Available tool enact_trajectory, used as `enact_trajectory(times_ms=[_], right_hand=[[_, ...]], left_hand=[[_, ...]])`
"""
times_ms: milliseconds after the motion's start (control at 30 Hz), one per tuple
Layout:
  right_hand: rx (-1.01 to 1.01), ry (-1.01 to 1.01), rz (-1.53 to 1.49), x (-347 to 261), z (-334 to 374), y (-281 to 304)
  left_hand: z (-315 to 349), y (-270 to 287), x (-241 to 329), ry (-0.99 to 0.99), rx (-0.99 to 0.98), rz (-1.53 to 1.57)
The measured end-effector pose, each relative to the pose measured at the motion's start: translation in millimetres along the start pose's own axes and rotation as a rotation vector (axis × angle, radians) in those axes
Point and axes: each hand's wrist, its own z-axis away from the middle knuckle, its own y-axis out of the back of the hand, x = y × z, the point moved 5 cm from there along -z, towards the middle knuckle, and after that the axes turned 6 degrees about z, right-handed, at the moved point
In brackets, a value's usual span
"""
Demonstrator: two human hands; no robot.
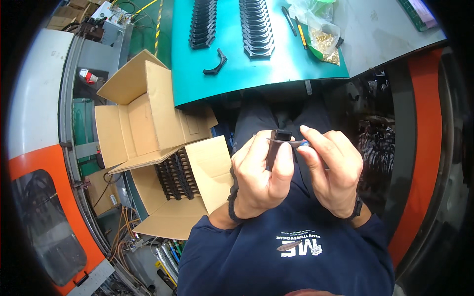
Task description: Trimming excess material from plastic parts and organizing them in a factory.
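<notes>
In front of my chest, my left hand (pixel 261 172) grips a black curved plastic bracket (pixel 283 134) between thumb and fingers. Beside it, my right hand (pixel 335 170) is closed in a pinch on a small, thin item with a blue bit (pixel 304 143) showing at the fingertips. A narrow dark strip runs from that pinch to the bracket; whether it is a blade or part of the bracket, I cannot tell. One loose black bracket (pixel 217 63) lies on the turquoise mat (pixel 227 88), apart from two rows of similar brackets (pixel 203 24), (pixel 257 29).
On the table's right are a bag of small brass-coloured pieces (pixel 323 43), a yellow cutter (pixel 300 34) and a black pen-like tool (pixel 289 20). Open cardboard boxes (pixel 133 116) stand at my left; the nearer holds stacked black parts (pixel 177 175). An orange-and-white machine (pixel 34 153) stands far left.
</notes>
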Motion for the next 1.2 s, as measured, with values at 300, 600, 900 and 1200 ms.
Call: enact_trajectory(times_ms=[300, 600, 900, 1200], right_hand=[[-0.01, -0.019, 0.012, 1.1, 0.5, -1.1], [-0.025, -0.05, -0.013, 2.9, -0.1, -0.4], [-0.006, -0.071, -0.023, 3.1, 0.5, -1.0], [-0.006, -0.086, -0.013, 2.7, 0.4, -2.3]], left_hand=[[2.3, 0.3, 1.3, -0.005, 0.043, -0.067], [0.5, -1.7, 2.7, -0.077, 0.032, -0.119], [0.1, -3.4, 0.2, -0.07, 0.051, -0.106], [-2.8, -2.1, -0.5, -0.111, 0.038, -0.119]])
